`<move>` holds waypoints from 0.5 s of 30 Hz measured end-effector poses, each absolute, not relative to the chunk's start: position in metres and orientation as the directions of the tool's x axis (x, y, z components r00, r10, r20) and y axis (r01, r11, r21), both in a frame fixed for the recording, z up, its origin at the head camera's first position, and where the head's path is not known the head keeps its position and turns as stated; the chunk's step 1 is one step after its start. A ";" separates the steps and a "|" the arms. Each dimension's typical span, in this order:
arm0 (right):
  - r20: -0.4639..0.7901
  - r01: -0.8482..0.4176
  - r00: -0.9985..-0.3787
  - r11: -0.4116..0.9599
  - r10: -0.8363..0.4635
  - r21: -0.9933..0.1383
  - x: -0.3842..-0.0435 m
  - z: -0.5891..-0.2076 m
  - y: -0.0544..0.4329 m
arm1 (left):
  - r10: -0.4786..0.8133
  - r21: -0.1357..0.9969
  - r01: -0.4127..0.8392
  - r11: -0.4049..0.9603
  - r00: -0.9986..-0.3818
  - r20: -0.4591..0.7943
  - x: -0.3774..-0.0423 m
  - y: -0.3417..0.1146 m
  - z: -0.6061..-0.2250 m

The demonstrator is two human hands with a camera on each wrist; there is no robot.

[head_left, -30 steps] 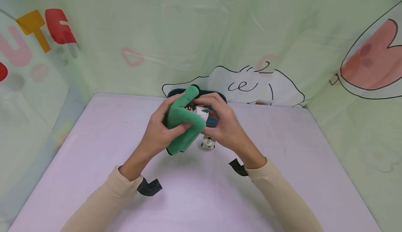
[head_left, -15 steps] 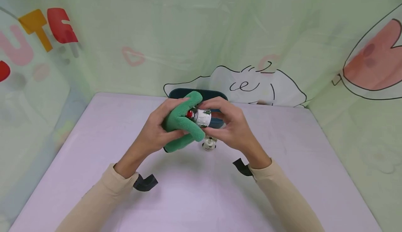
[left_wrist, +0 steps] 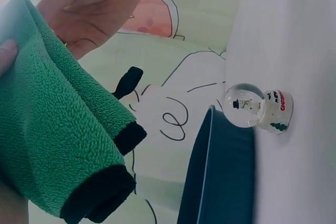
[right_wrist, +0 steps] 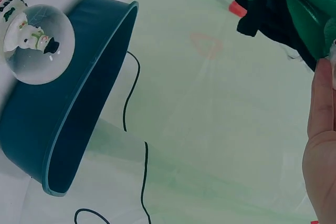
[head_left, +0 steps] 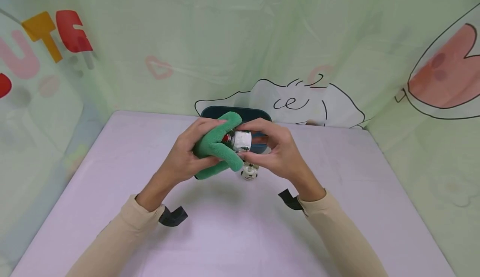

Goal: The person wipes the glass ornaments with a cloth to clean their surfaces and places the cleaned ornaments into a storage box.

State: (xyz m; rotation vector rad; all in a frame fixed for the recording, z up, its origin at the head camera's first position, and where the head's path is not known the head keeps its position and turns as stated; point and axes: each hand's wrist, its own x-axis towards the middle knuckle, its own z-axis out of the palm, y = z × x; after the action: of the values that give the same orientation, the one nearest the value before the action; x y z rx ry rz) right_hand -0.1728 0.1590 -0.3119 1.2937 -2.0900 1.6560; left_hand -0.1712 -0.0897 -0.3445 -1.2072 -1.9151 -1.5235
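My left hand [head_left: 183,154] grips a fuzzy green cloth [head_left: 215,145] with dark edging, folded around the glass end of a snow globe [head_left: 243,141]. Fingers and thumb of my right hand [head_left: 279,154] hold this globe by its white base, tipped on its side, with a bit of red showing by the cloth. Loose folds of the cloth [left_wrist: 58,124] hang down in the left wrist view. On the table below stands a second snow globe [left_wrist: 275,109], upright, with a snowman inside. The right wrist view shows only part of the right hand [right_wrist: 321,124] at its edge.
A dark teal bin [right_wrist: 68,93] stands behind the hands at the table's back edge, right by the standing globe. The table has a pale lilac cover [head_left: 225,239]. A printed green curtain [head_left: 225,39] encloses the back and sides.
The cloth has been turned and drawn back toward the left, so more of the held globe shows. My right hand has shifted slightly right with the base; both hands barely move in the last half second.
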 end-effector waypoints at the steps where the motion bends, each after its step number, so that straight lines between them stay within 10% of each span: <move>1: 0.602 -0.704 -0.612 0.005 -0.513 -0.710 -0.173 -0.311 0.159 | 0.373 0.569 0.822 0.030 -0.538 0.756 -0.171 -0.090 -0.344; 15: 0.567 -0.676 -0.623 0.007 -0.539 -0.737 -0.173 -0.307 0.160 | 0.449 0.492 0.862 0.125 -0.491 0.747 -0.173 -0.098 -0.337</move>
State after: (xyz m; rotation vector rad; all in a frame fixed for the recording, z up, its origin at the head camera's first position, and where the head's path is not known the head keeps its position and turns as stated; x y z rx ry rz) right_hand -0.1731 0.1599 -0.3070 1.2994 -2.1377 1.6887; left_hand -0.1727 -0.0982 -0.3370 -1.2641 -1.9913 -1.3281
